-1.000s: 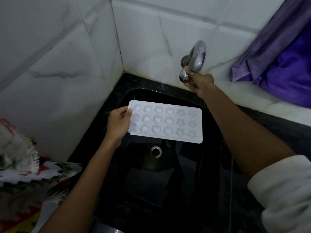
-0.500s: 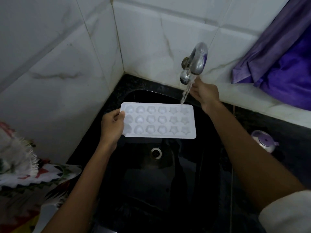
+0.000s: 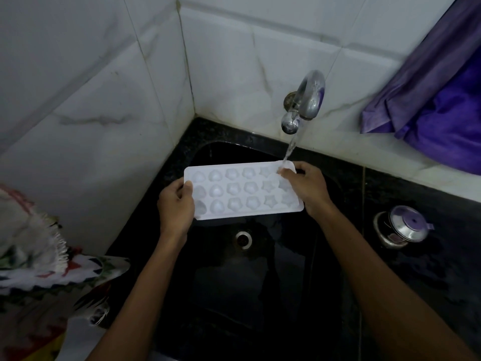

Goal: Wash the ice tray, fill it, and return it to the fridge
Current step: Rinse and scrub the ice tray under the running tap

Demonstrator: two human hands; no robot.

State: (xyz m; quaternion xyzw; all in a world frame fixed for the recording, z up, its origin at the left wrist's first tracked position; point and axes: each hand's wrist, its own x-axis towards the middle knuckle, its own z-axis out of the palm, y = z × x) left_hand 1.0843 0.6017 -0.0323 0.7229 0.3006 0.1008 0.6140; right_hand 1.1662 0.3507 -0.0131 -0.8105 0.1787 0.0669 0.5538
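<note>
Water (image 3: 292, 145) from the tap (image 3: 307, 99) falls on the far right corner of the white ice tray (image 3: 242, 190), held over the black sink (image 3: 260, 295). Left hand (image 3: 175, 204) and right hand (image 3: 308, 187) each clench one tray end.

Ice tray (image 3: 242, 190): white plastic, matt, smooth; moulded cavities with soft sheen. Tap (image 3: 307, 100): polished metal, glossy, spotted. Water stream (image 3: 292, 144): clear. Sink (image 3: 260, 295): black, glossy, wet-looking; drain ring (image 3: 244, 239) bright metal. Countertop (image 3: 429, 269), right: black speckled stone, polished. Wall tiles (image 3: 234, 69): white, marble-veined, semi-gloss. Purple cloth (image 3: 437, 95), far right: woven, slight sheen. Patterned cloth (image 3: 39, 269), near left: matt, frayed fringe. Lidded pot (image 3: 406, 227): shiny steel.
</note>
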